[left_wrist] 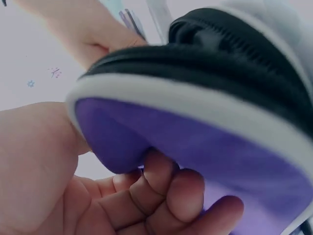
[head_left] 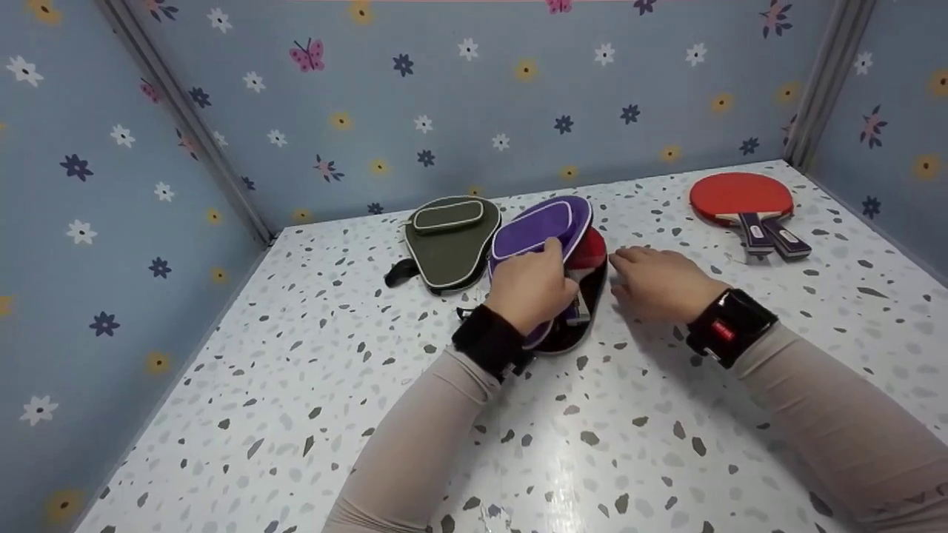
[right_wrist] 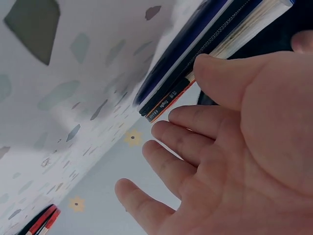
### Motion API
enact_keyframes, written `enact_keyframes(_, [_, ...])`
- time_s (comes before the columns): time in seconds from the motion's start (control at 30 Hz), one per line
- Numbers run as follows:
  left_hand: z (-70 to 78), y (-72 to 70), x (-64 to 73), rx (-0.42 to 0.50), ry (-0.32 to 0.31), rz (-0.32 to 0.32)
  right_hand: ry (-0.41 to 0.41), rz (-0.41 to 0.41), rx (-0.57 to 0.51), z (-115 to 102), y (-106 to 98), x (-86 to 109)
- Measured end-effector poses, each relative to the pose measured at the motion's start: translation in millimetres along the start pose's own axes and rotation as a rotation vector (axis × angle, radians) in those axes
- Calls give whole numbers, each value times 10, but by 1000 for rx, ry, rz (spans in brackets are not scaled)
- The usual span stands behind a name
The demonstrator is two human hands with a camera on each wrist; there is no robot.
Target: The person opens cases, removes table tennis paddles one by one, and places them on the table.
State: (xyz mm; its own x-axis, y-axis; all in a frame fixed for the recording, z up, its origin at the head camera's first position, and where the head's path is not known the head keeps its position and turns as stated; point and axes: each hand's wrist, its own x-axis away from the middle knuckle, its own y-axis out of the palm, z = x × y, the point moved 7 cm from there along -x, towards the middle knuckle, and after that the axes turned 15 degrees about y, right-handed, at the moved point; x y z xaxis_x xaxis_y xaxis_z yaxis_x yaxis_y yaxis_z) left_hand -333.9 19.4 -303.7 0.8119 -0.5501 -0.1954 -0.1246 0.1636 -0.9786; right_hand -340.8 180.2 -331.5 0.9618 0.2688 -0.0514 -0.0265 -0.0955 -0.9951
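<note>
A purple table tennis paddle case (head_left: 544,222) with white piping lies at the middle of the table, unzipped, its cover lifted toward the left. My left hand (head_left: 532,290) holds that cover; in the left wrist view the curled fingers (left_wrist: 183,193) lie against its purple face, with the thumb side at its edge. Inside the case is a red paddle (head_left: 590,250), its handle partly hidden by the left hand. Just right of the case is my right hand (head_left: 663,285). Its fingers (right_wrist: 181,137) are extended beside the case's edge in the right wrist view, gripping nothing.
A dark green paddle case (head_left: 455,255) lies left of the purple one, with a black strap (head_left: 401,272) beside it. At the back right rest two stacked paddles, the upper one a red paddle (head_left: 740,196). Patterned panels (head_left: 489,89) enclose the speckled table (head_left: 296,414).
</note>
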Motion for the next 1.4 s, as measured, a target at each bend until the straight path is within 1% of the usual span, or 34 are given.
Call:
enact_keyframes(0.17, [-144,-121,102,29,-42,20,-1,0,-8,-34,6,-6])
enact_keyframes(0.27, [-236,-158,182,81,-44,22,9,-9,-6,-33,16,-12])
enact_keyframes(0.43, [-406,-188,353,189,-43,5,42,-30,-1,-8,42,-26])
enact_keyframes(0.63, [-634,-250,546,314,-77,31,49,-11,0,-16,17,-16])
enact_keyframes(0.77, [-775,-281,638,359,-106,46,50,1,1,-25,4,-6])
enact_keyframes(0.83, [-847,-310,671,362,-126,69,49,13,2,-33,1,-9])
enact_keyframes(0.9, [-918,-353,696,356,-147,106,46,24,1,-54,-5,-12])
enact_keyframes(1.0, [-1016,-433,727,311,-172,164,38,46,8,-116,-29,-12])
enact_keyframes(1.07, [-1070,-471,738,288,-188,192,35,67,13,-181,-60,-1])
enact_keyframes(1.13, [-1125,-491,743,271,-206,204,32,94,22,-272,-96,10])
enact_keyframes(1.23, [-1204,-486,740,260,-230,206,48,122,20,-429,-135,3])
enact_keyframes(1.4, [-1305,-407,730,284,-250,209,115,172,12,-620,-125,-87])
